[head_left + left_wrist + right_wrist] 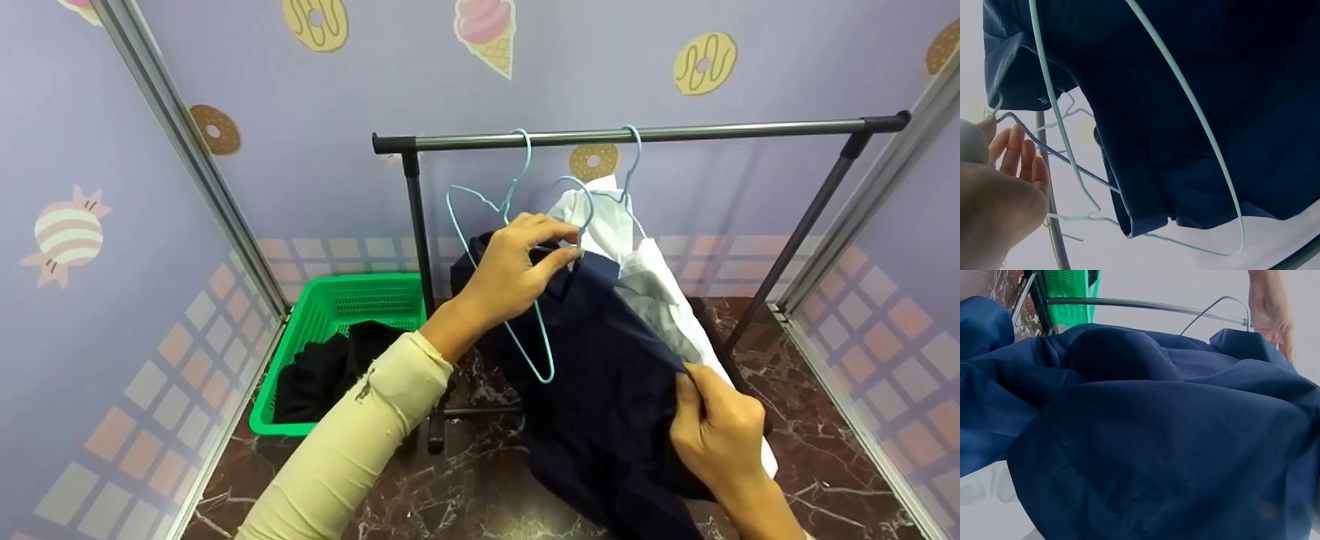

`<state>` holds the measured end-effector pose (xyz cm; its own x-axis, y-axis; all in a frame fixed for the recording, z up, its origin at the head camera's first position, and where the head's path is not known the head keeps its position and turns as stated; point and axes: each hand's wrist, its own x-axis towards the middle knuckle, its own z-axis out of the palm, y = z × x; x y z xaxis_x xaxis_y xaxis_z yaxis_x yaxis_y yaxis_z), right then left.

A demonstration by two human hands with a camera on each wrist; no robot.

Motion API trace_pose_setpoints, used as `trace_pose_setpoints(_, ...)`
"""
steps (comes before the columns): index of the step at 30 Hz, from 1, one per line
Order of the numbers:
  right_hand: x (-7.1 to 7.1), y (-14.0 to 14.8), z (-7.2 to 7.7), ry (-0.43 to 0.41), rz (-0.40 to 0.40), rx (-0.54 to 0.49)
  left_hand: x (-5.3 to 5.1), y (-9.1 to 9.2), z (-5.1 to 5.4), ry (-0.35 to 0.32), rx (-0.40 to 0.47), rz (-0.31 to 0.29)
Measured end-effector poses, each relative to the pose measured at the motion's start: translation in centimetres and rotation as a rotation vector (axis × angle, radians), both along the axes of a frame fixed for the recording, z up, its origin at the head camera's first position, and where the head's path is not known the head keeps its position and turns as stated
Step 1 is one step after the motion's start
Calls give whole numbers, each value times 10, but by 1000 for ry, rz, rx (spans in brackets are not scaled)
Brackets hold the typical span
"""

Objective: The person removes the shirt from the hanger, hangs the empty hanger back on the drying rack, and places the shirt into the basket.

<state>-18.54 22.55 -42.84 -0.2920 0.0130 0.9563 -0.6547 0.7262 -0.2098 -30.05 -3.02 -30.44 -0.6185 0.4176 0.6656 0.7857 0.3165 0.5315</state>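
Note:
My left hand (517,262) pinches the neck of a light blue wire hanger (589,202) just below its hook, and the hook stands clear of the rail. A navy shirt (600,360) hangs about this hanger, its lower part drooping toward the floor. My right hand (716,427) pinches the shirt's edge on the right and draws it outward. In the left wrist view, one hanger arm (1061,154) runs into the shirt's opening. Cloth fills most of the right wrist view, hiding the right fingers.
A bare light blue hanger (546,352) hangs from the metal rail (712,131), beside my left wrist. Behind the navy shirt, a white shirt (664,292) hangs on another hanger. A green basket (281,427) with black clothes (322,375) stands on the floor at left.

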Motion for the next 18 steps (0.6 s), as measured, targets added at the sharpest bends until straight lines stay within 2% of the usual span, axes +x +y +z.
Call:
trace_pose_setpoints(6, -1, 2, -1, -23, -4, 39, -1, 3, -3, -4, 34, -7)
trace_pose_setpoints(10, 2, 4, 4, -88, 1, 63, -1, 3, -5, -4, 42, 11)
trace_pose_setpoints(13, 8, 2, 14, -172, -43, 81, -2, 5, -7, 5, 38, 37)
trace_pose_setpoints(15, 12, -1, 23, -250, -87, 92, -3, 5, -10, 16, 37, 62)
trace_pose_setpoints(18, 16, -10, 39, -324, -148, 117, -4, 5, -14, 30, 38, 92)
